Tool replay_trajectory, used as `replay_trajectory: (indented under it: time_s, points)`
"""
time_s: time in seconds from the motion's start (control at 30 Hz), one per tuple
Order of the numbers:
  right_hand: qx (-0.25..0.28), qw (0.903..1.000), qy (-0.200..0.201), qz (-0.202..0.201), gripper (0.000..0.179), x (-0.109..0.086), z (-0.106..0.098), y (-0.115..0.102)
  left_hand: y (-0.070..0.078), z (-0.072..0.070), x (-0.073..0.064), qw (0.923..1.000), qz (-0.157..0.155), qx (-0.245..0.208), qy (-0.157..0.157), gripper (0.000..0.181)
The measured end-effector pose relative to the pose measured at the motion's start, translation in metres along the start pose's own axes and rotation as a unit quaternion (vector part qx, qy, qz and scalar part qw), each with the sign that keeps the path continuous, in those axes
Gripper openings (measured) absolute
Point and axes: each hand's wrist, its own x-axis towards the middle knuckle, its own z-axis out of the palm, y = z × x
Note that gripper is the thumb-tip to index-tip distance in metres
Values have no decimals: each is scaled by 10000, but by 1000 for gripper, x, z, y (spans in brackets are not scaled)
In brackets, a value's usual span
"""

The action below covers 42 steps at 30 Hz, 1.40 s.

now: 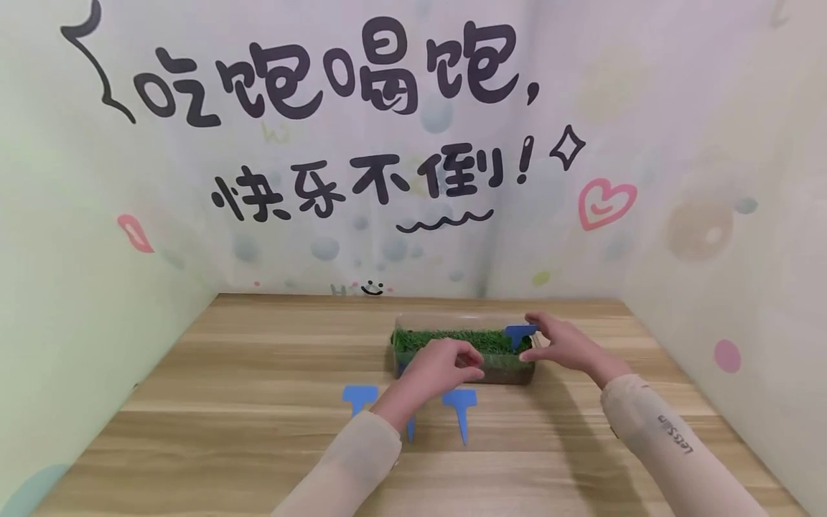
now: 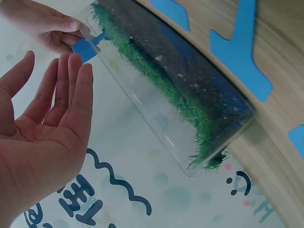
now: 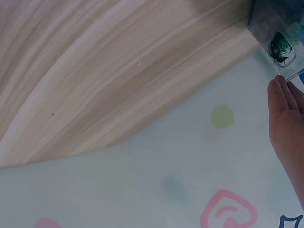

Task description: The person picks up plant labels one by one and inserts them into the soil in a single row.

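Note:
A clear plastic planter box (image 1: 465, 373) holds green grass (image 1: 452, 337) over dark soil. Near its right end a blue T-shaped plant label (image 1: 519, 334) stands in the grass. My right hand (image 1: 568, 347) is at that end, thumb and fingers apart on either side of the label's head; in the right wrist view its fingers (image 3: 280, 97) look straight beside the box rim. Over the box's front, left of its middle, my left hand (image 1: 441, 368) holds nothing. In the left wrist view its palm (image 2: 52, 128) shows, fingers loosely extended, apart from the box.
Blue plant labels lie on the wooden table in front of the box: one (image 1: 461, 413) to the right, another (image 1: 360, 397) to the left, and one (image 1: 410, 429) partly hidden by the left forearm. A printed cloth wall (image 1: 323, 258) stands behind the table.

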Motion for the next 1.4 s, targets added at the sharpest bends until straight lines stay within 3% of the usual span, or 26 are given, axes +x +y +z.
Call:
replay_trajectory:
  time_s: [0.5, 0.97, 1.4]
  points:
    - [49, 9999, -117, 73, 92, 1, -3, 2, -25, 15, -3, 9988, -268, 341, -229, 19]
    - [36, 9999, -84, 97, 90, 3, -4, 3, -34, 28, -3, 9976, -452, 318, -408, 15]
    - [80, 9998, -101, 144, 90, 1, -4, 1, -35, 34, -1, 9957, -695, 491, -369, 13]
